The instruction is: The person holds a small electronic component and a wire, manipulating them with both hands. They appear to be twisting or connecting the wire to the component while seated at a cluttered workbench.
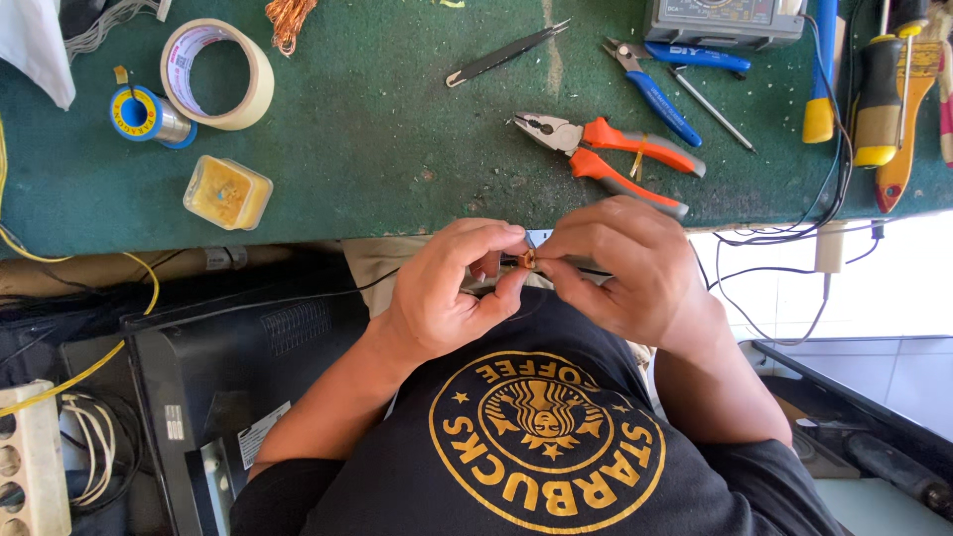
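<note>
Head view: the left hand (442, 293) and the right hand (625, 263) are meeting just off the near edge of the green bench (377, 149), both pinching a small copper-coloured part (528, 259) between closed fingertips, close above the person's chest. The work appears to be at a fine fingertip stage on that part, so any further handling is calling for steady, light pressure. The orange-handled pliers (606, 149) are lying untouched on the bench just beyond the hands.
</note>
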